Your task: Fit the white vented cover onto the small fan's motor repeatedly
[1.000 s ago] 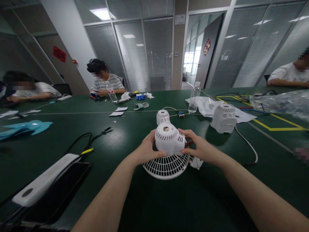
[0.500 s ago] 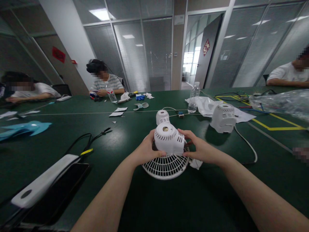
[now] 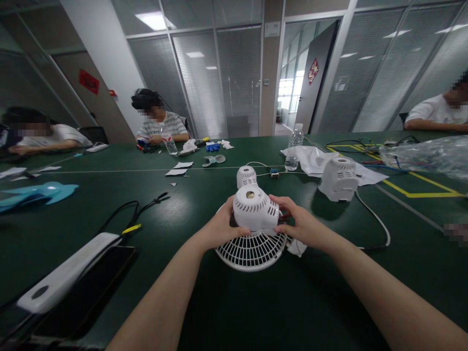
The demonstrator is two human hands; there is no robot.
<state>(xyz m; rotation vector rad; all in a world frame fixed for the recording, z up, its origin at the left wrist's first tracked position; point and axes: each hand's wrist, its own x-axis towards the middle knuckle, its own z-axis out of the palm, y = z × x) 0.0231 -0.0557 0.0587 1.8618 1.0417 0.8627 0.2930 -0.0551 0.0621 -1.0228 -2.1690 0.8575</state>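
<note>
Between my two hands is a white fan motor housing (image 3: 256, 208) with vent slots and a round hole on top. My left hand (image 3: 224, 223) grips its left side, thumb along the lower edge. On the opposite side my right hand (image 3: 298, 220) holds it with thumb and fingers. Beneath the housing lies a round white fan grille (image 3: 252, 256), its ribs showing toward me. A smaller white vented part (image 3: 246, 175) stands just behind the housing. A crumpled white piece (image 3: 297, 247) lies at the grille's right edge. The fingertips behind the housing are partly hidden.
On the right stand another white vented housing (image 3: 339, 179) with a cable and a water bottle (image 3: 294, 146). To the left lie a white power strip (image 3: 69, 273), a black phone (image 3: 91, 287) and blue fan blades (image 3: 47, 192). Several people sit around the green table (image 3: 175, 214).
The housing has sunk very slightly toward the grille, and my right thumb has shifted a little to the left. Both hands keep their hold.
</note>
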